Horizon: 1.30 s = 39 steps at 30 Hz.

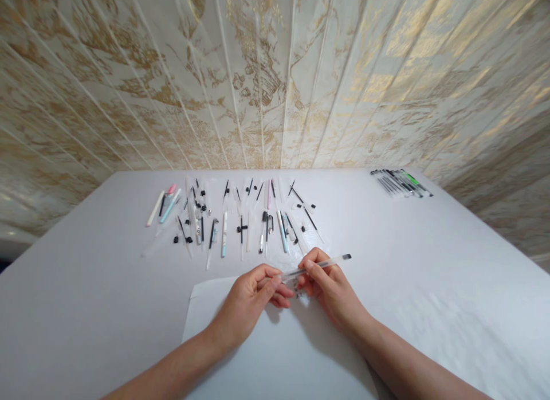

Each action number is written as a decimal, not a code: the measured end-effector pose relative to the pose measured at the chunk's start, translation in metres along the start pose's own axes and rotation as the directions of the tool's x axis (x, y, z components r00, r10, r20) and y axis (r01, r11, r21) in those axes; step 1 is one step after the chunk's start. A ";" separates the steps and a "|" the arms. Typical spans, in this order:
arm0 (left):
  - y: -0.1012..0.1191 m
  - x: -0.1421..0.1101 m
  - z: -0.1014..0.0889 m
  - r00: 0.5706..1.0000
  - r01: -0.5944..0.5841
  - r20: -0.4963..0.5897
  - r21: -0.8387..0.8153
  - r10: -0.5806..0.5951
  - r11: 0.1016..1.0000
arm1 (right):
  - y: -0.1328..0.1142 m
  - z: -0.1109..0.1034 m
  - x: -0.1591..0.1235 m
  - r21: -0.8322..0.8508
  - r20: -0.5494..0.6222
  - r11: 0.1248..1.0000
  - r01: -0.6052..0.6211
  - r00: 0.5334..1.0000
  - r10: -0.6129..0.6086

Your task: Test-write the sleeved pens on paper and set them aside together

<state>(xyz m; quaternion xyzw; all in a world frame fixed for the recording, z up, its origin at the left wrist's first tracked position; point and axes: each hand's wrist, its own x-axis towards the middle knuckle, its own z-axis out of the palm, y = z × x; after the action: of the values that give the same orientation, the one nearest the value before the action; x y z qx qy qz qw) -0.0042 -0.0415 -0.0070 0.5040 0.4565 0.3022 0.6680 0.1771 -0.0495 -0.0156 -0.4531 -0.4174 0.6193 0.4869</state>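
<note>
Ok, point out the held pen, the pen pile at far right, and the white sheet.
Held pen [294, 273]: head view, on the barrel.
Pen pile [399, 185]: head view, its middle.
White sheet [279, 360]: head view, bare lower surface.

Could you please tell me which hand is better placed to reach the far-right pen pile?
Probably the right hand: it is nearer the pen pile than the left hand, though both grip the same pen.

A gold-patterned white backdrop [258, 73] stands behind the pale tabletop [429, 245], whose near side bears a white sheet [275, 354].
</note>
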 end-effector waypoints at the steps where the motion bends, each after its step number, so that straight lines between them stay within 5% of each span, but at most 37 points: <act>1: 0.001 0.000 0.000 1.000 0.003 -0.006 0.003 -0.003 1.000 | 0.001 0.001 0.000 0.012 -0.008 1.000 -0.005 1.000 0.005; 17: 0.002 0.001 0.001 0.999 0.006 -0.042 -0.055 -0.008 0.998 | 0.009 0.010 -0.001 0.026 -0.036 0.999 0.041 0.999 -0.040; 27: 0.003 0.009 0.000 0.997 -0.041 -0.059 0.053 0.044 0.998 | -0.007 0.014 -0.001 0.013 0.114 0.999 0.042 0.993 -0.043; 31: -0.001 0.009 0.000 0.998 -0.030 -0.056 0.146 0.039 0.989 | -0.015 0.011 -0.001 -0.035 0.032 0.995 0.095 0.995 -0.094; 34: -0.002 0.007 0.000 0.997 -0.026 -0.073 0.145 0.037 0.989 | -0.031 -0.009 0.008 -0.085 -0.056 0.988 0.128 0.990 -0.133; 36: -0.002 0.005 0.002 0.997 -0.040 -0.066 0.146 0.050 0.988 | -0.046 -0.037 0.020 -0.281 -0.084 0.956 0.087 0.990 -0.115; 38: -0.002 0.004 0.005 0.994 -0.061 -0.075 0.147 0.073 0.987 | -0.061 -0.073 0.035 -0.716 -0.160 0.698 -0.018 0.977 -0.139; 39: -0.003 0.004 0.008 0.992 -0.073 -0.089 0.146 0.086 0.987 | -0.068 -0.094 0.043 -0.784 -0.210 0.618 -0.063 0.963 -0.167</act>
<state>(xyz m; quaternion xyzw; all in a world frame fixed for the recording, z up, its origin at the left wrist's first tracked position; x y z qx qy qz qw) 0.0041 -0.0420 -0.0100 0.5532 0.4876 0.3191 0.5953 0.2782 0.0117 0.0205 -0.6850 -0.5903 0.2950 0.3087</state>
